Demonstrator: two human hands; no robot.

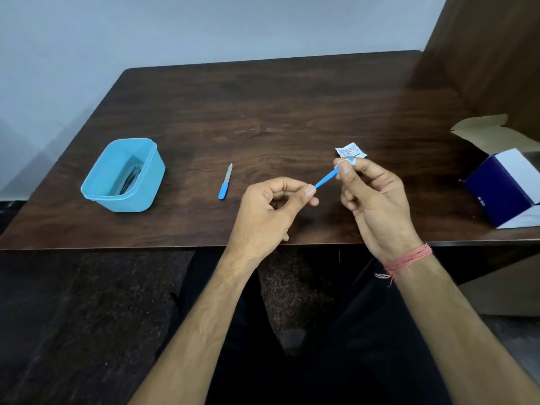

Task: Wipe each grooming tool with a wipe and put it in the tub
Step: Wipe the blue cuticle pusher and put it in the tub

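Both forearms reach in over the near edge of the dark wood table [263,112], hands raised just above it. The left hand [271,211] pinches the tail of a slim blue-handled tool [326,178] between thumb and forefinger, its other fingers curled under. The right hand [377,200] — a red thread band [409,258] at the wrist — has thumb and forefinger closed round the tool's far end, with what looks like a small wipe [351,161] pressed against it; only a sliver of that shows. The tool runs slanted between the two hands, a thin dark metal tip poking out past the right fingers.

Just behind the right hand lies one torn white sachet wrapper [350,149], printed with fine text. One nail file [225,182], blue grip and pale blade, lies on the table between the hands and the tub, well apart from both. One light-blue plastic tub [96,188] sits to the left, lid off — dark metal tools lie inside, too murky to count. One navy-and-white carton [502,188] stands open at the right edge.
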